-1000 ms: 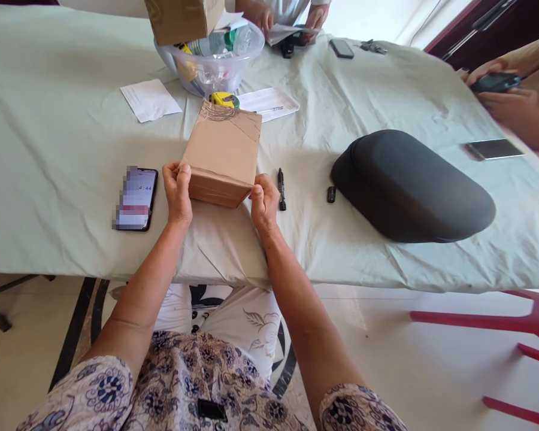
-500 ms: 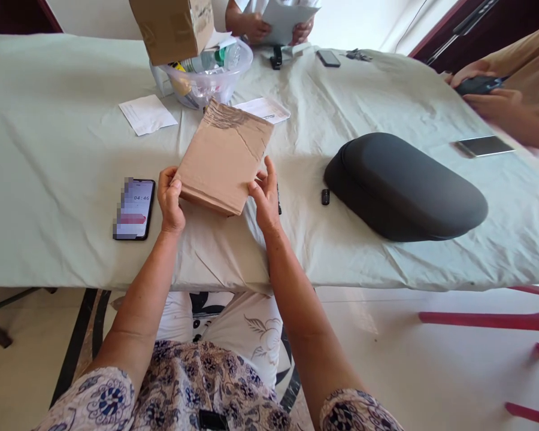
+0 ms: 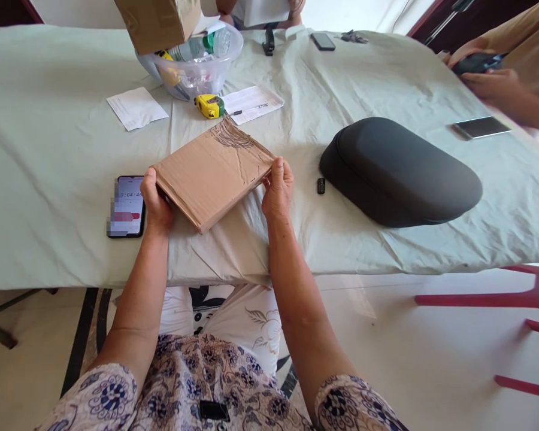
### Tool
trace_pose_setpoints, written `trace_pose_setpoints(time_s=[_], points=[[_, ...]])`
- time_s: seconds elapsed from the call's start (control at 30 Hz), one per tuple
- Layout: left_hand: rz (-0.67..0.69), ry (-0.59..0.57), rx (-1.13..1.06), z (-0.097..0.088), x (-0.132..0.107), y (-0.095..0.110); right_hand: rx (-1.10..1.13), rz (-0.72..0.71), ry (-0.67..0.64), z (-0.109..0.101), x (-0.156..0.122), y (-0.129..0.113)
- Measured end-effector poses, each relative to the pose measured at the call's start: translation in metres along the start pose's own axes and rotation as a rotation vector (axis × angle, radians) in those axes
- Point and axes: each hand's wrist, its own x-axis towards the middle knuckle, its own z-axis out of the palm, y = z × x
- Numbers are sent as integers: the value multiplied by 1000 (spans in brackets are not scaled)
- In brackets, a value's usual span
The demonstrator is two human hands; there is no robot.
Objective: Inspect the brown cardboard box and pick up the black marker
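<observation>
A flat brown cardboard box (image 3: 213, 173) is held between my two hands, tilted over the cloth-covered table. My left hand (image 3: 156, 200) grips its left corner, thumb on top. At the right corner my right hand (image 3: 278, 187) is closed on the edge, thumb up, fingers partly hidden beneath. Dark scribbled lines mark the box's far corner. Just beyond it lie a yellow tape measure (image 3: 209, 106) and a white paper (image 3: 256, 104) with a pen (image 3: 250, 109) on it. A phone (image 3: 126, 206) showing a timer rests beside my left hand.
A clear plastic basin (image 3: 197, 75) of bottles stands at the back, with a larger cardboard box (image 3: 155, 24) over it. To the right sit a dark hard case (image 3: 404, 173) and a small black object (image 3: 321, 185). Two other people are at the table's far and right sides.
The box has turned and flattened out, and my hands have moved apart to opposite corners. My right hand has closed on its edge. The tape measure has come into sight behind it.
</observation>
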Motion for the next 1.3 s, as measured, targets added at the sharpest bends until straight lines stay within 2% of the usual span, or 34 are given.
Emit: trace_pose_setpoints(time_s=[0.13,0.3,0.4,0.57,0.67,0.8,1.0,1.17,1.3], points=[[-22,8,-87,8,2,7,-35,-11,-34,-1,2,2],[-32,41,-155,13,7,15,-30,54,-138,-5,6,6],[-30,13,-134,9,10,13,23,46,-186,-6,11,12],[-51,-51,-160,6,12,0,139,45,-181,0,11,18],[-77,-56,-190,7,12,-8,208,151,-237,10,1,13],[-137,-12,-250,5,14,-14,283,354,-439,22,-16,-4],[-123,59,-280,-1,18,-16,364,461,-634,24,-27,-30],[-82,62,-243,1,15,-14,331,475,-679,20,-27,-38],[41,82,-169,4,9,-13,275,483,-611,18,-26,-35]])
